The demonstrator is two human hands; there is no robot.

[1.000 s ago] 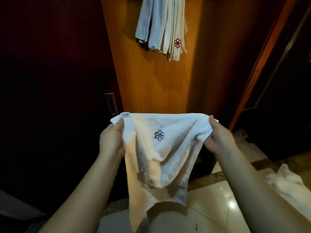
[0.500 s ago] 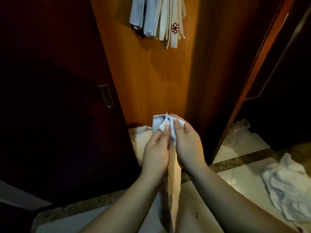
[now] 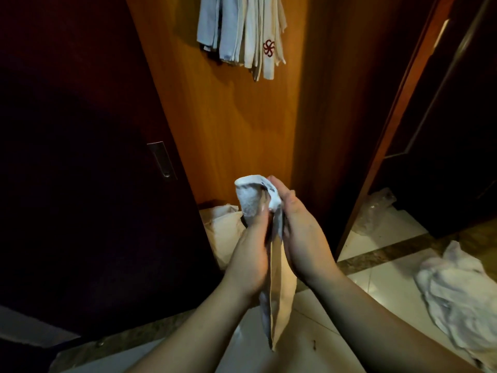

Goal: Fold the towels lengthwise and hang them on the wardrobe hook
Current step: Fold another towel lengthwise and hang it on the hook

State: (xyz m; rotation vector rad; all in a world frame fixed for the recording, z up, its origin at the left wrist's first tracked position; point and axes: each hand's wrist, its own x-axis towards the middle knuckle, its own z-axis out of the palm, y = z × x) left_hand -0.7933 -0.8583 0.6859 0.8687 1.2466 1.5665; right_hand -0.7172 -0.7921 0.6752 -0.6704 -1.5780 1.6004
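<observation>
The orange wooden wardrobe panel [image 3: 228,125] stands upright in the middle of the view and serves as the landmark here. To its left is a very dark door [image 3: 80,157] carrying a recessed metal pull [image 3: 162,160] near the edge that meets the panel. Below that door runs a speckled brown stone strip [image 3: 129,337] bordering the glossy pale floor tiles [image 3: 376,286]. At the foot of the panel, a cream cloth [image 3: 223,224] lies bunched on the floor.

In front of the panel's lower part, the left hand [image 3: 251,254] and right hand [image 3: 301,238] are brought together palm to palm around a white towel [image 3: 277,292]. The left hand's fingers curl round the towel's bunched top, and the right hand's fingers [image 3: 279,188] lie along the other side, pinching the top edge. The towel is doubled into a narrow strip that hangs straight down between the wrists, its tip above the tiles.

High on the panel, a bundle of folded towels [image 3: 242,36] hangs; the hook itself is out of view. One of them shows a red embroidered pinwheel emblem [image 3: 269,48].

Right of the panel stands a darker brown side wall [image 3: 349,103], then an orange-brown door frame edge [image 3: 398,117], with crumpled clear plastic [image 3: 376,208] on the floor beside its base. Far right of the panel, a rumpled white towel heap [image 3: 457,300] lies on the tiles.
</observation>
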